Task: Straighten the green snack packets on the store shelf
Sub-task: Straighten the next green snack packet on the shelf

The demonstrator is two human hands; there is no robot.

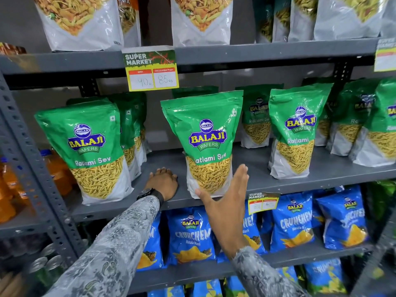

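Green Balaji Ratlami Sev packets stand in rows on the grey middle shelf [246, 183]. The centre front packet [205, 144] stands upright near the shelf's front edge. The left front packet [90, 146] leans a little to the left. A third front packet [297, 129] stands to the right, with more green packets [257, 118] behind. My left hand [164, 183] rests flat on the shelf between the left and centre packets, holding nothing. My right hand [227, 209] is open with fingers together, its palm beside the centre packet's lower right corner, thumb near its bottom edge.
White snack bags [201, 20] fill the shelf above, where a price tag [151, 69] hangs from the edge. Blue Crunchem packets [293, 221] fill the shelves below. Orange bottles [8, 187] and cans [45, 266] sit in the rack to the left, past a grey upright post [36, 168].
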